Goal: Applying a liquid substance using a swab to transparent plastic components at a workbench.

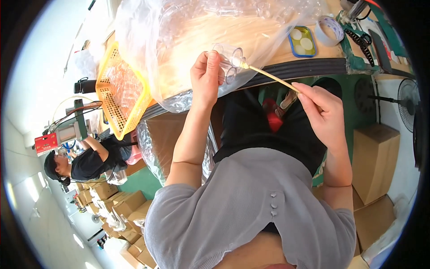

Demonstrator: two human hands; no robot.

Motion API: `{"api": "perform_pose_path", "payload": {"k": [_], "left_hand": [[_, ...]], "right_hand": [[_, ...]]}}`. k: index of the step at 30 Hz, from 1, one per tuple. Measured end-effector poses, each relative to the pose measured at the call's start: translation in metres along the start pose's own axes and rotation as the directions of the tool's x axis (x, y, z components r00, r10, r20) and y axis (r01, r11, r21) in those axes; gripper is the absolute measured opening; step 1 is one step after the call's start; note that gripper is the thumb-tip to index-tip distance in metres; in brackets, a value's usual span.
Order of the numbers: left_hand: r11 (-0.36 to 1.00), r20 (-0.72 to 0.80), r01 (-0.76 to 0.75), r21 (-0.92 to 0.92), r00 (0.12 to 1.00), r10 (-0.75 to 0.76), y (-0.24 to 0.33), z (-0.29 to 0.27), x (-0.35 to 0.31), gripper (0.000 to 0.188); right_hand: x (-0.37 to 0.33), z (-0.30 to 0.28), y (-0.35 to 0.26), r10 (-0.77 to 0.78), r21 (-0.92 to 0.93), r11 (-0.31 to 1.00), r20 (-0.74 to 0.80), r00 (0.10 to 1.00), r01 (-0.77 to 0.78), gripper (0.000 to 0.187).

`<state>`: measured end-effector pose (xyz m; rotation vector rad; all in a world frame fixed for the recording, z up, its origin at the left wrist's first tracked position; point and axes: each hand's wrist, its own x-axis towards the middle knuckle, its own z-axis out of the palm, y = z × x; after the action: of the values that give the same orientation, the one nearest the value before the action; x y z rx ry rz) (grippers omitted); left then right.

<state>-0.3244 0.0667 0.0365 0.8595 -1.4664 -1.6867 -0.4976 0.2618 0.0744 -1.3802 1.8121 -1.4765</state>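
Observation:
My left hand (207, 76) is closed round a clear plastic piece (228, 54) with short round tube-like openings, held over the table's front edge. In my right hand (321, 107) a thin, pale wooden-looking stick (273, 77) is pinched between thumb and fingers. The stick slants up to the left, and its tip meets the clear piece at a round opening; whether it goes inside I cannot tell. Beneath and behind my left hand spreads a large clear plastic bag (143, 42) with more clear pieces (242, 11) at its far side.
A yellow basket (112, 107) with clear items stands at the left. Farther right lie a blue-rimmed tray (304, 55) with pale discs and a tape roll (320, 36). Cardboard boxes (375, 163) and a fan (406, 99) stand right. Another person (96, 158) works at far left.

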Motion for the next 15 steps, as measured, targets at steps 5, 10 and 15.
{"api": "perform_pose_path", "payload": {"k": [5, 10, 15], "left_hand": [[0.998, -0.02, -0.052, 0.022, 0.998, 0.053, 0.002, -0.002, -0.009, 0.026], [0.993, -0.087, -0.058, -0.1, 0.995, 0.05, 0.002, -0.005, -0.011, 0.023], [0.99, -0.163, -0.07, -0.123, 0.985, 0.05, 0.009, 0.009, -0.015, 0.029]], "right_hand": [[-0.001, 0.002, 0.0, -0.012, -0.045, 0.999, -0.037, 0.999, 0.01, 0.02], [-0.008, 0.0, 0.003, 0.022, -0.025, 0.999, -0.062, 0.998, -0.024, 0.021], [-0.009, 0.005, 0.006, 0.041, -0.02, 0.999, 0.022, 0.999, -0.041, 0.021]]}}
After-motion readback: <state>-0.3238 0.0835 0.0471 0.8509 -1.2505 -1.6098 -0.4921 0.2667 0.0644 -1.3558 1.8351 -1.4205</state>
